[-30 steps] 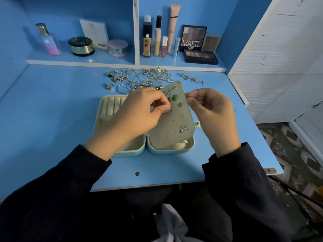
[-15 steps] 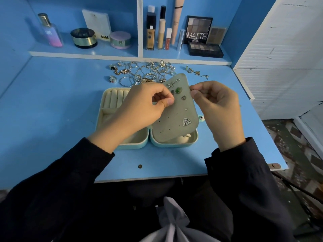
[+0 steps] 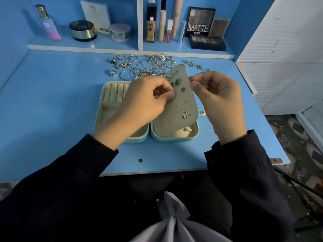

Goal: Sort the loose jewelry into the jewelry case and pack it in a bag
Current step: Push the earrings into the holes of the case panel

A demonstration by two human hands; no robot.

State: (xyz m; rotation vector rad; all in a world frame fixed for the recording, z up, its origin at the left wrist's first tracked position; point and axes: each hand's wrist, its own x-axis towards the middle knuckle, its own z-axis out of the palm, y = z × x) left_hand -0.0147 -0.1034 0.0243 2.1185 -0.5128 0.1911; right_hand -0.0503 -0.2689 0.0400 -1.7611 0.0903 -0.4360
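An open mint jewelry case point(image 3: 174, 138) lies on the blue table. Its grey earring flap point(image 3: 176, 109) stands raised and tilted, with several earrings pinned on it, among them a green stone point(image 3: 178, 81) and a triangular stud point(image 3: 186, 114). My left hand point(image 3: 143, 102) has its thumb and forefinger pinched at the flap's left side; what they pinch is too small to tell. My right hand point(image 3: 218, 98) pinches the flap's upper right edge. A pile of loose jewelry point(image 3: 145, 67) lies behind the case. A grey bag point(image 3: 174, 222) rests on my lap.
A shelf at the back holds a perfume bottle point(image 3: 49, 23), jars, makeup tubes and eyeshadow palettes point(image 3: 207, 42). A white slatted panel point(image 3: 283, 55) borders the table on the right. A small dark dot point(image 3: 140, 160) sits near the table's front edge.
The view has shifted a little. Both hands stay at the raised flap; my left thumb and forefinger have moved slightly on its left side.
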